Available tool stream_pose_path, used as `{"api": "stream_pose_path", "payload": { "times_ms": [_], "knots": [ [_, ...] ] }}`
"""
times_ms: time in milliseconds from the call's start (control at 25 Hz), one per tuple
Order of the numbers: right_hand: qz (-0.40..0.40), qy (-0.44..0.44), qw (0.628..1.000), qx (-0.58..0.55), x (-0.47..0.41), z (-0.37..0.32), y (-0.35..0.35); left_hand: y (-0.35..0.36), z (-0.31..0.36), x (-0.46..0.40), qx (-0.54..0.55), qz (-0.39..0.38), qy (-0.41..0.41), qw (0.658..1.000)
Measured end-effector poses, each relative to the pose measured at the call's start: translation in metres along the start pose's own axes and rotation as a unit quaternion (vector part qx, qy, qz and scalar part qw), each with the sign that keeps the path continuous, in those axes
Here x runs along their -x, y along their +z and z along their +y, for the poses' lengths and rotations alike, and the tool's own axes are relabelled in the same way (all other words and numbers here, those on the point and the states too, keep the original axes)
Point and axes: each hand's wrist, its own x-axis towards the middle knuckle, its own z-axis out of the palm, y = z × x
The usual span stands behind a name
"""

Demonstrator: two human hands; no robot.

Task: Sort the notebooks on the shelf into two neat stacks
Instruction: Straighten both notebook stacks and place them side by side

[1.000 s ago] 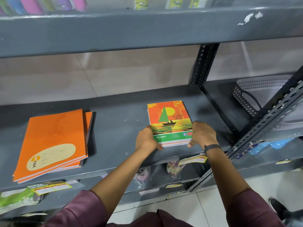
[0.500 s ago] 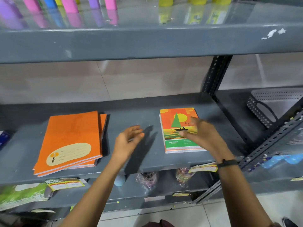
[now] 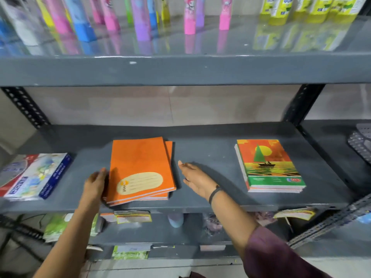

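Observation:
A stack of orange notebooks (image 3: 140,167) lies on the grey shelf (image 3: 204,149), its lower books fanned out slightly to the right. My left hand (image 3: 96,183) rests flat against the stack's left edge, fingers together. Just right of the stack, my right hand (image 3: 195,179) hovers with its fingers stretched out, a small gap apart from the books and holding nothing. A squared-up stack of sailboat-cover notebooks (image 3: 269,165) sits further right on the same shelf.
A packet of blue and white books (image 3: 34,176) lies at the shelf's left end. A perforated basket (image 3: 361,143) sits on the neighbouring shelf to the right. Coloured bottles (image 3: 140,17) line the upper shelf. Labels and packets fill the lower shelf (image 3: 160,229).
Both hands let go of the sailboat stack and moved left to the orange stack. The view swung left and up, bringing the upper shelf and left-hand books into sight.

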Motion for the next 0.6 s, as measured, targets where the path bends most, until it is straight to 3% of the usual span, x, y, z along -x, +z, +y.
{"api": "stream_pose_path", "payload": {
  "times_ms": [120, 280, 360, 440, 520, 600],
  "knots": [
    [-0.019, -0.014, 1.000, 0.001, -0.010, -0.004, 0.044, 0.006, 0.011, -0.011, 0.020, -0.134, -0.028, 0.990],
    [0.018, -0.069, 0.993, 0.098, -0.003, 0.000, 0.066, 0.002, 0.021, -0.015, -0.039, -0.220, -0.036, 0.974],
    [0.008, -0.078, 0.990, 0.120, -0.005, 0.009, 0.059, -0.013, 0.023, -0.018, -0.095, -0.302, 0.003, 0.949],
    [0.006, -0.085, 0.971, 0.223, -0.003, 0.018, 0.055, -0.027, 0.017, -0.018, -0.222, -0.383, 0.048, 0.895],
    [0.037, -0.085, 0.938, 0.335, -0.003, 0.029, 0.058, -0.030, 0.007, -0.020, -0.339, -0.386, 0.104, 0.852],
    [0.091, -0.083, 0.908, 0.401, 0.001, 0.037, 0.063, -0.028, 0.001, -0.022, -0.383, -0.338, 0.152, 0.846]
  ]
}}
